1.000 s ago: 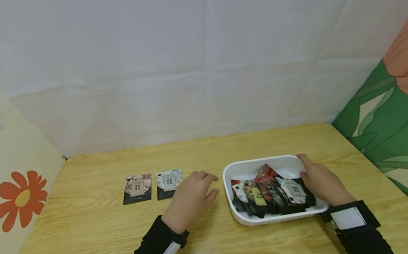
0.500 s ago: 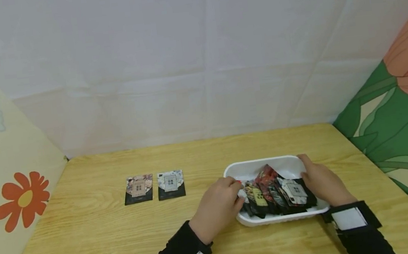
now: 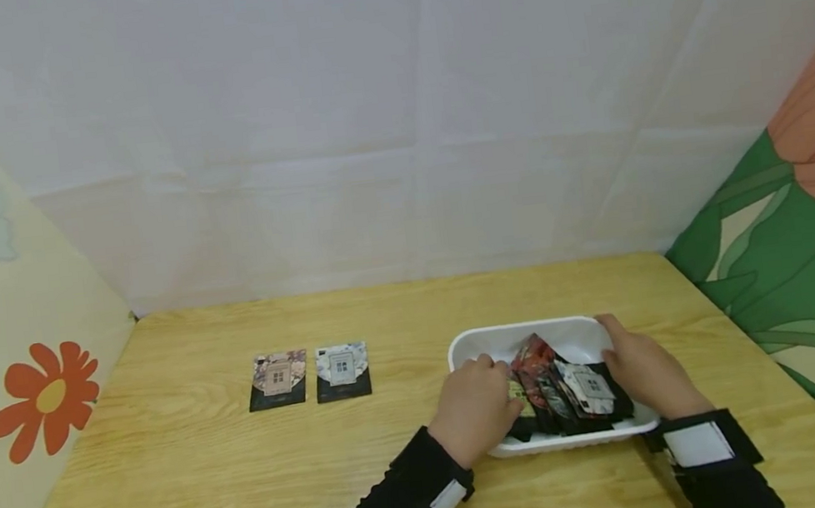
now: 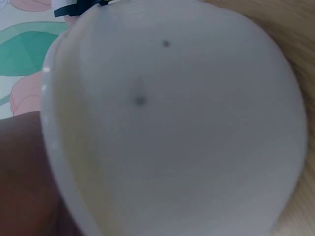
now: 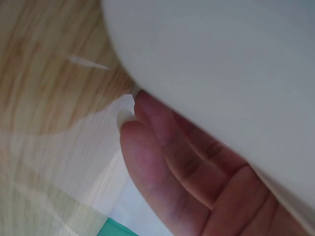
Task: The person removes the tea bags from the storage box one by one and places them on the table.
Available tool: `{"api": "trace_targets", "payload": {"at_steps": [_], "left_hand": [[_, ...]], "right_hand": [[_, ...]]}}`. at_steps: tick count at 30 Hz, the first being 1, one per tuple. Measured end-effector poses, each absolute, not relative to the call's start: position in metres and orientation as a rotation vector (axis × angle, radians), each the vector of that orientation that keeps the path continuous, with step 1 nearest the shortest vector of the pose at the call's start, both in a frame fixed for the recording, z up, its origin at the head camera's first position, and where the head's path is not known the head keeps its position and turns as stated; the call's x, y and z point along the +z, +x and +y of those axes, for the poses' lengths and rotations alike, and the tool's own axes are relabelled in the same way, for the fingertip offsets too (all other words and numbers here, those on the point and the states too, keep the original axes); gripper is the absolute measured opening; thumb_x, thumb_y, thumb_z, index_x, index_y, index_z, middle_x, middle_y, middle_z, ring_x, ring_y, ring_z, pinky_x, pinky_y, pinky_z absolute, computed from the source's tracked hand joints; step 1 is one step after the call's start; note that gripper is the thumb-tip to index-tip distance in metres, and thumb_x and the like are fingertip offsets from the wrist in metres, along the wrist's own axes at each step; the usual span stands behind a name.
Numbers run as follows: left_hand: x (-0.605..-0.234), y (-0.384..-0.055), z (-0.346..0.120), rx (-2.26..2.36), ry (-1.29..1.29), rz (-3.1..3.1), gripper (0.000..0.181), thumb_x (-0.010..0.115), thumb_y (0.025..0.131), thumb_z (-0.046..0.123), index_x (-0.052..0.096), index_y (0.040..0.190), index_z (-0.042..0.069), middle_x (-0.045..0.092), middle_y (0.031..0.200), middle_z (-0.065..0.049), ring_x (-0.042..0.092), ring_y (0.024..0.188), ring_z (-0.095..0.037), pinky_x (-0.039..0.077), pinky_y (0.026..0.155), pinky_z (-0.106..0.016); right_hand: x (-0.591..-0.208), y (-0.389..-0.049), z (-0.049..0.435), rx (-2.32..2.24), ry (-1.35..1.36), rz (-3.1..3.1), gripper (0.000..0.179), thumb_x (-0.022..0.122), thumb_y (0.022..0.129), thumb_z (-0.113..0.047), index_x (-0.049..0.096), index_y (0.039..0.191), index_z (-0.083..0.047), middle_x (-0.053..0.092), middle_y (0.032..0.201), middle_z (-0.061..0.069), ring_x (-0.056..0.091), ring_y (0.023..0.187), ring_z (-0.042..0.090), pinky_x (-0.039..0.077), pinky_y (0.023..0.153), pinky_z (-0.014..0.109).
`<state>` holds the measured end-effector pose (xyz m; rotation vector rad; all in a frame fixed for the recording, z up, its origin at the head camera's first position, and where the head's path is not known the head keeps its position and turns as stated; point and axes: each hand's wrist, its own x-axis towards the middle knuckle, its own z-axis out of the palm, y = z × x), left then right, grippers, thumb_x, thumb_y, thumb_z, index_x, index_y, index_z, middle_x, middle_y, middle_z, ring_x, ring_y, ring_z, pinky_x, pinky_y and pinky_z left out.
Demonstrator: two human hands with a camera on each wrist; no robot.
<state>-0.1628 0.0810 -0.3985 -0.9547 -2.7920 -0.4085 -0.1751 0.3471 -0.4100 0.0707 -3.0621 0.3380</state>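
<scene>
A white plastic tray (image 3: 522, 331) stands on the table, filled with several printed sachets (image 3: 589, 388) in black, white, red and yellow. My right hand (image 3: 651, 373) grips the tray's right end; in the right wrist view its fingers (image 5: 152, 162) lie along the outside of the wall. My left hand (image 3: 476, 405) reaches over the tray's left end, fingers bent down among the sachets. Its fingertips are hidden, so I cannot tell whether they pinch one. In the left wrist view the tray's outer wall (image 4: 197, 123) fills most of the picture.
To the left, a pinkish sachet (image 3: 278, 379) and a white-and-black sachet (image 3: 342, 371) lie flat side by side on the wooden table (image 3: 198, 470). A white cloth (image 3: 333, 128) hangs behind the table. Painted panels with flowers (image 3: 47, 400) flank both sides.
My left hand has moved right, from the bare table to over the sachets in the tray, and its fingers have bent down. My right hand has stayed on the tray's end.
</scene>
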Motion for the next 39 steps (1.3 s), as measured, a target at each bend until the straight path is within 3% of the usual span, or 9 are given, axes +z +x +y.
{"api": "trace_targets", "payload": {"at_steps": [11,23,34,39], "left_hand": [[-0.404,-0.154,0.098,-0.204,-0.812,-2.859,0.043,0.075,0.076,0.049,0.07,0.104,0.018,0.06,0.084,0.0,0.057,0.078,-0.016,0.041,0.061,-0.029],[-0.407,-0.155,0.1,-0.183,-0.804,-2.887,0.052,0.076,0.075,0.051,0.066,0.113,0.017,0.061,0.093,-0.001,0.056,0.088,-0.017,0.042,0.071,-0.029],[-0.411,-0.154,0.104,-0.057,-0.722,-2.768,0.066,0.083,0.061,0.052,0.06,0.113,0.019,0.055,0.089,-0.001,0.046,0.084,-0.016,0.032,0.074,-0.029],[-0.412,-0.156,0.104,-0.127,-0.725,-2.767,0.057,0.084,0.062,0.049,0.058,0.101,0.017,0.053,0.084,0.001,0.044,0.081,-0.015,0.03,0.072,-0.028]], "right_hand": [[-0.41,-0.175,0.343,0.331,0.074,-3.055,0.049,0.056,0.09,-0.003,0.037,0.133,0.009,0.061,0.1,0.033,0.064,0.08,0.039,0.049,0.062,0.047],[-0.411,-0.178,0.344,0.307,0.09,-3.051,0.049,0.057,0.09,-0.002,0.037,0.133,0.009,0.061,0.099,0.033,0.064,0.079,0.038,0.048,0.062,0.047],[-0.411,-0.176,0.345,0.317,0.094,-3.042,0.049,0.056,0.09,-0.002,0.037,0.133,0.009,0.061,0.098,0.033,0.064,0.078,0.038,0.048,0.059,0.045],[-0.412,-0.176,0.348,0.319,0.107,-3.046,0.05,0.057,0.09,-0.002,0.036,0.134,0.009,0.061,0.098,0.033,0.064,0.078,0.039,0.048,0.06,0.046]]}}
